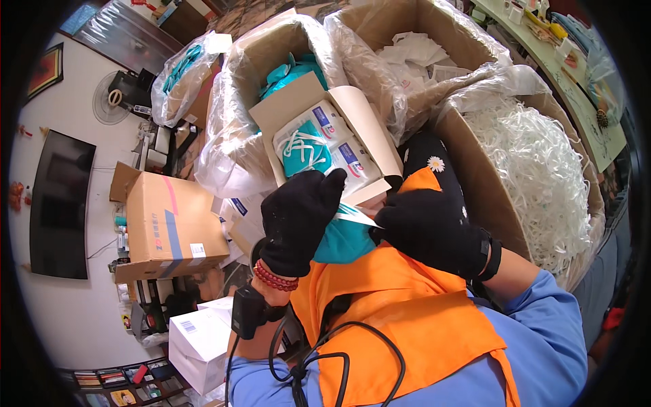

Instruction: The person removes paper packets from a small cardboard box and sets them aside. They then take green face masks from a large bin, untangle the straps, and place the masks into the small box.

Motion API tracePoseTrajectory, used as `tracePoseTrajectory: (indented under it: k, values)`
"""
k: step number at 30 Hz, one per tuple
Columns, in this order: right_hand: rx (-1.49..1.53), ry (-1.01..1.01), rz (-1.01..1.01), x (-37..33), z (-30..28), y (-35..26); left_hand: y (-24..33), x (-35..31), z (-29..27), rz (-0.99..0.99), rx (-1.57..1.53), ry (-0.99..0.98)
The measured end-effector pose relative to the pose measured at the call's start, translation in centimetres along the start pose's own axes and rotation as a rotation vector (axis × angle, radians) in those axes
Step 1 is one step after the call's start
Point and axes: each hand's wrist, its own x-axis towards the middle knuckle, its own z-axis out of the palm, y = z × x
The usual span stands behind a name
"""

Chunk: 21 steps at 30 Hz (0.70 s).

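Over my lap I hold a teal fabric pouch point(344, 242) with white drawstrings point(356, 216). My left hand point(302, 210), in a black glove, is closed at the pouch's upper left, its fingertips partly hidden. On the other side, my gloved right hand point(434, 227) pinches the white string's end. Just beyond both hands sits an open small carton point(288, 102) with its flaps up. Inside it lie white packets point(354, 165) and another teal pouch point(310, 131) with white cords across it.
Plastic-lined boxes stand ahead, one with teal pouches point(288, 73), another with white packets point(417, 51). At right, a large box holds a heap of white strings point(532, 180). A brown carton point(180, 224) and a white box point(201, 346) are at left. Black cables point(369, 324) hang across my front.
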Motion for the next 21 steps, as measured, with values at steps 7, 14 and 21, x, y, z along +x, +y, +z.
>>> tracePoseTrajectory:
  k: [7, 14, 21]
  values:
    - [0.589, 0.185, -0.183, 5.2, 2.6, -2.8, -1.8, -1.0, 1.1, 0.129, -0.766, -0.037]
    - [0.855, 0.45, -0.107, 6.1, 3.7, -7.3, -3.8, 2.7, 0.4, 0.138, 0.082, -0.177]
    - [1.162, 0.185, -0.538, 0.6, 12.6, -12.9, -18.8, 2.2, -1.2, -0.037, -0.349, 0.343]
